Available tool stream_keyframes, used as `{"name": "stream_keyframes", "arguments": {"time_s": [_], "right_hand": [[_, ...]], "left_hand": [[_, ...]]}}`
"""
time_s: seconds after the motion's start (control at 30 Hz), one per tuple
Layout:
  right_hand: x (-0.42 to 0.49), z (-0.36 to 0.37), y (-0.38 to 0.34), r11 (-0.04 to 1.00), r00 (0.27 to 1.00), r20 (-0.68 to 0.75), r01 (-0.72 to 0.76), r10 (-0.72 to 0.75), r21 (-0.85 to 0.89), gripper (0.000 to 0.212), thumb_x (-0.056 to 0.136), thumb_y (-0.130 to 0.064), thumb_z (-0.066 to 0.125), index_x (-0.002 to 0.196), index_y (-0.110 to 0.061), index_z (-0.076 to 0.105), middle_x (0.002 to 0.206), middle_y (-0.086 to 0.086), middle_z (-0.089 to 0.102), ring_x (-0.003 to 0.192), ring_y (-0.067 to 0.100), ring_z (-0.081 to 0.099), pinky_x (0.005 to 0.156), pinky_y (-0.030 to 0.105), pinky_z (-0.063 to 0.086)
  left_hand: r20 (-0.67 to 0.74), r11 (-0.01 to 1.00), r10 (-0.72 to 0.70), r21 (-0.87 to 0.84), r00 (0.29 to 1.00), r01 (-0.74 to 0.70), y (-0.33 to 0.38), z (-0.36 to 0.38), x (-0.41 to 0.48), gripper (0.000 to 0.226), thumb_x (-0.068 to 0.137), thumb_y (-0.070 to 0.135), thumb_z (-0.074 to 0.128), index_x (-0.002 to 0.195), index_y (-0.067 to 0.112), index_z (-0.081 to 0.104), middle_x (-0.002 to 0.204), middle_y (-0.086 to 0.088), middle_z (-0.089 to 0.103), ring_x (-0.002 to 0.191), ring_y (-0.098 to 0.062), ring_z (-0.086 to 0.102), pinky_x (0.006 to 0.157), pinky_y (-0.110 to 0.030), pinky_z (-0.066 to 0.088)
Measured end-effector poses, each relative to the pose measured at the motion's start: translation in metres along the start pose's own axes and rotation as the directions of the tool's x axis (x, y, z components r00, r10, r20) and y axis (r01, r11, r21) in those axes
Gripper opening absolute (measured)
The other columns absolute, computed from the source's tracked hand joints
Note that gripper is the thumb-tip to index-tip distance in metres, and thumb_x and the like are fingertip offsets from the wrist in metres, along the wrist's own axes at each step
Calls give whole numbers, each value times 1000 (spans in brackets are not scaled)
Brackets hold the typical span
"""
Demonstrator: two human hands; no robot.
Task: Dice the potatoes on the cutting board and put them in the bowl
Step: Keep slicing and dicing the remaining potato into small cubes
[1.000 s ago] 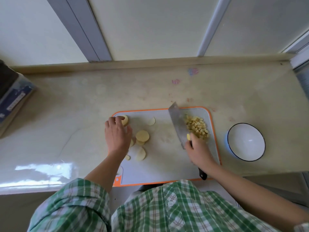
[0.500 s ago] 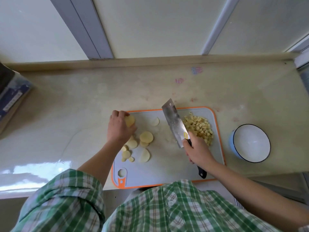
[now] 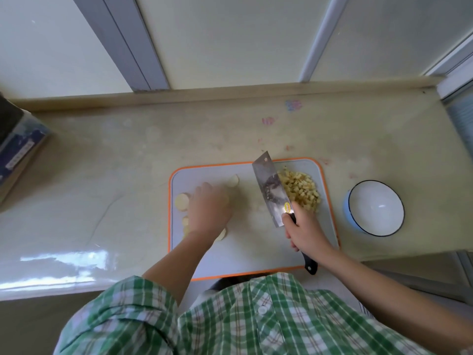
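Note:
A grey cutting board (image 3: 243, 249) with an orange rim lies on the counter. Round potato slices (image 3: 182, 200) lie on its left part, with one more slice (image 3: 233, 180) further back. My left hand (image 3: 210, 211) is over the slices, blurred by motion, and hides some of them; its fingers are not clear. A pile of diced potato (image 3: 299, 190) sits at the board's back right. My right hand (image 3: 304, 231) grips the black handle of a cleaver (image 3: 271, 193), whose blade stands just left of the dice. An empty white bowl (image 3: 351, 211) with a dark rim stands right of the board.
A dark blue box (image 3: 18, 149) sits at the counter's far left. The counter ends at a raised ledge (image 3: 230, 90) below the window frames. Small coloured marks (image 3: 293, 105) dot the counter behind the board. The counter's right end (image 3: 455, 175) is close to the bowl.
My left hand has left the potato piece at the board's left edge and swept right over the slices. The cleaver has lifted away from the diced pile and shifted slightly left.

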State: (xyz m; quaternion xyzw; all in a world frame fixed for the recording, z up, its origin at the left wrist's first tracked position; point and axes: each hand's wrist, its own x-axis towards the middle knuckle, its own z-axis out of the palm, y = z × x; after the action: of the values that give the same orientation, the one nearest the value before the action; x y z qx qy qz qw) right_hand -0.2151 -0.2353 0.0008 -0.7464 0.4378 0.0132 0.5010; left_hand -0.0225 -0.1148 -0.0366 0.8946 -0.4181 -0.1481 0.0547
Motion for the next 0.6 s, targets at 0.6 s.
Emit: {"name": "stream_keyframes", "arguments": {"time_s": [0.6], "right_hand": [[-20, -17, 15, 997, 1000, 15, -10, 11, -71, 14, 100, -17, 41, 103, -3, 45, 63, 15, 51, 40, 18, 45, 41, 33, 41]], "left_hand": [[111, 869, 488, -158, 866, -469, 24, 1, -1, 55, 68, 8, 75, 120, 11, 57, 116, -11, 50, 105, -29, 48, 87, -39, 45]]}}
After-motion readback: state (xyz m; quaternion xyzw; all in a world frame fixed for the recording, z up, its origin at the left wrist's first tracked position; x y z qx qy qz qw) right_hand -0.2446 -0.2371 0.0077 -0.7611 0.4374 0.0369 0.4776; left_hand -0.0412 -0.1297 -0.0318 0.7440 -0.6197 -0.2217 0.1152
